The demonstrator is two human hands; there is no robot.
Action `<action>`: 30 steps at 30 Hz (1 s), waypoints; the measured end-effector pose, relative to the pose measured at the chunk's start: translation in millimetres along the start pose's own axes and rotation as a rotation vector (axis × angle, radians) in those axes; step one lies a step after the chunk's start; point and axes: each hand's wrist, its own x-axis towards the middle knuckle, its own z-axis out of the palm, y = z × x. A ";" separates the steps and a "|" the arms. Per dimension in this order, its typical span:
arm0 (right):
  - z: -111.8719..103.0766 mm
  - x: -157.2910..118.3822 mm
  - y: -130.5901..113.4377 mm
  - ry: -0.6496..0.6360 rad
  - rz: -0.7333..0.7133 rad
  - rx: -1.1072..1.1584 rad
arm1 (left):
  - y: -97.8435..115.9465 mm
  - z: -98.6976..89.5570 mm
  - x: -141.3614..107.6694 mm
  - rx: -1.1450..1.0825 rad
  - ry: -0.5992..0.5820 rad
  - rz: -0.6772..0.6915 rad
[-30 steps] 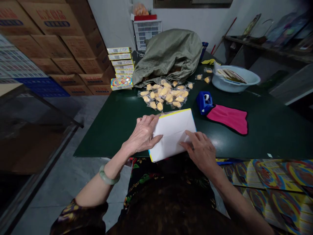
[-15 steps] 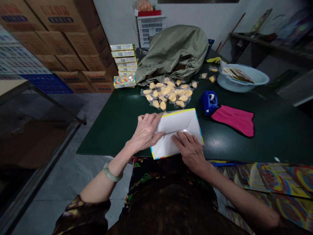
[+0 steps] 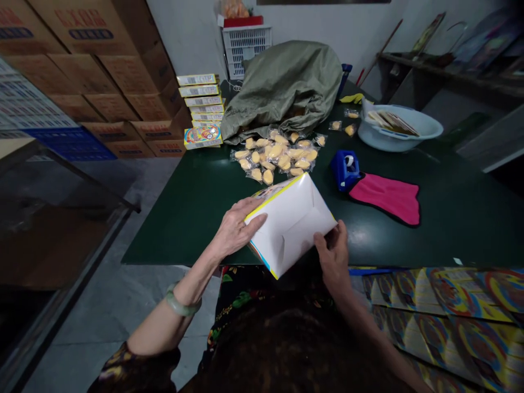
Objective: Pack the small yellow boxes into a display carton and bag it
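Observation:
A cardboard box (image 3: 292, 224) with a plain white face and yellow and blue edges is tilted over the front of the dark green table (image 3: 164, 229). My left hand (image 3: 238, 225) grips its left side, thumb lying on the white face. At the right corner my right hand (image 3: 334, 254) pinches the box between thumb and fingers. Folded flaps show on the white face. Just behind the box lies a pile of small wrapped yellow pieces (image 3: 278, 153). The box's far printed side is mostly hidden.
A grey-green sack (image 3: 290, 82) stands behind the pile, beside stacked printed boxes (image 3: 202, 109). To the right are a blue tape dispenser (image 3: 345, 170), a pink cloth (image 3: 387, 196) and a light blue basin (image 3: 401, 136). Printed cartons (image 3: 458, 305) lie lower right; brown cartons (image 3: 90, 71) stand left.
The box has been tilted and turned counterclockwise. My right hand has gone from pressing on the white flaps to holding the right corner. My left hand still grips the left side.

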 end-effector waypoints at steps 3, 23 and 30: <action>9.1 0.6 -13.2 -0.009 0.069 0.101 | 7.1 1.7 -3.1 -0.068 -0.007 0.025; -3.7 3.6 -107.5 -0.322 -0.129 0.124 | 19.5 41.7 -76.4 -0.511 0.517 -0.161; 7.9 -1.9 -121.1 -0.264 -0.295 -0.116 | 42.4 45.7 -49.8 -0.462 0.703 -0.220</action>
